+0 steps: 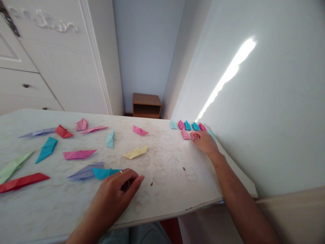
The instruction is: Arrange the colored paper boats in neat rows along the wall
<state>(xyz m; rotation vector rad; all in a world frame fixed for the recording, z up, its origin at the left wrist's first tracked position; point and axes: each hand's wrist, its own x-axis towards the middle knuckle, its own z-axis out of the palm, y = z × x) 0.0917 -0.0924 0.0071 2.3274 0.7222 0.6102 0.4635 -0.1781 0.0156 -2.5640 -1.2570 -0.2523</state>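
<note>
At the far right of the table, my right hand pinches a small pink folded-paper piece, which its fingers partly hide. Just left of it lies a light pink folded piece. Behind them stands a row of small folded papers, among them a pale aqua one, a magenta one and a blue one. My left hand rests near the front edge, its fingers curled in and nothing visible in them. Beside its knuckles is a blue paper boat, overlapping a lavender one.
Several folded paper boats lie scattered on the left, including a red one, a magenta one and a yellow one. The white table meets a wall on the right. A brown shelf stands beyond.
</note>
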